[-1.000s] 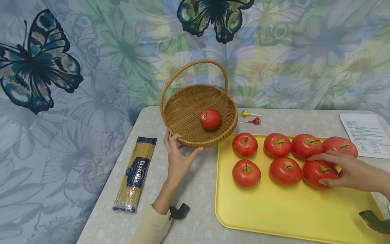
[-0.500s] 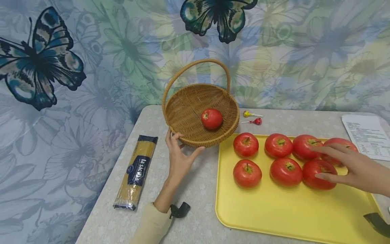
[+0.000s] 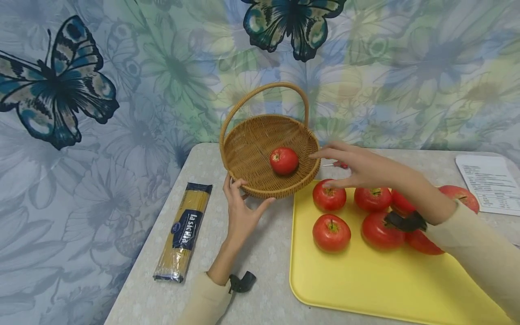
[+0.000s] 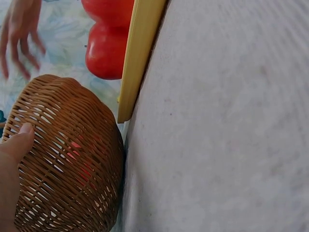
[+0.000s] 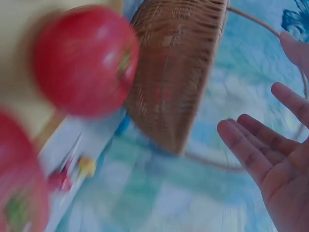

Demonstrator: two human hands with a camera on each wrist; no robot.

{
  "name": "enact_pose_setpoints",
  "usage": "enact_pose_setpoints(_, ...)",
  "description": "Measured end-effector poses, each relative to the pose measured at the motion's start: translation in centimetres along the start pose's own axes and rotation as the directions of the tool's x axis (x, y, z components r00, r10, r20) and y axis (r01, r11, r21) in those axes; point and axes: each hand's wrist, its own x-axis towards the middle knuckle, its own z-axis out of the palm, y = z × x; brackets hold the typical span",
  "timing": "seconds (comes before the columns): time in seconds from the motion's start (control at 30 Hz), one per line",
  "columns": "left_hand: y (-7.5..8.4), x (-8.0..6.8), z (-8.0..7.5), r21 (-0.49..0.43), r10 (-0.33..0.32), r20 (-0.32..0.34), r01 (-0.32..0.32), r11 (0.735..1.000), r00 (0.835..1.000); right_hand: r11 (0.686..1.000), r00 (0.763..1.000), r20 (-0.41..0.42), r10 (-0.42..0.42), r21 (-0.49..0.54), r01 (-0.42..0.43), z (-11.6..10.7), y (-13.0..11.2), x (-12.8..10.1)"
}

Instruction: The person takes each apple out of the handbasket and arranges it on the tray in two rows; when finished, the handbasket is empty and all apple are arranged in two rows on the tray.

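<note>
A round wicker basket (image 3: 260, 131) with a tall handle tilts toward me at the back of the table. One red apple (image 3: 284, 161) lies in it. My left hand (image 3: 240, 216) grips the basket's near left rim, its thumb against the woven side (image 4: 72, 145) in the left wrist view. My right hand (image 3: 357, 164) holds nothing and hovers by the basket's right rim, above a red apple (image 3: 330, 198). In the right wrist view the fingers (image 5: 241, 145) are spread. Several more apples, such as a near one (image 3: 331, 232), sit on a yellow tray (image 3: 365, 284).
A pack of spaghetti (image 3: 184, 232) lies on the table (image 3: 260, 275) left of the basket. A red lollipop (image 3: 341, 164) shows behind the right hand; a yellow lollipop (image 5: 87, 166) appears in the right wrist view. A printed sheet (image 3: 489, 183) lies at the back right. A patterned cloth (image 3: 162, 58) hangs behind.
My right hand has let go of the apple at the tray's right and swung left to the basket, holding nothing. That apple stays on the tray. My left hand keeps its grip on the basket.
</note>
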Motion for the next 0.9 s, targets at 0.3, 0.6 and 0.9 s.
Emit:
enact_pose_setpoints(0.3,0.1,-0.4,0.0,-0.002,0.014,0.010,-0.014,1.000,1.000,0.997,0.985,0.163,0.062,0.032,-0.068,4.8,1.8,10.1)
enact_pose_setpoints(0.6,0.4,-0.1,0.0,0.023,0.015,0.027,-0.015,1.000,1.000,0.978,0.948,0.245,0.205,-0.015,-0.207,7.2,3.6,13.5)
enact_pose_setpoints(0.9,0.2,-0.1,-0.6,0.023,0.031,0.018,-0.031,0.999,0.999,0.967,0.935,0.249,0.254,-0.062,-0.246,8.4,3.7,15.0)
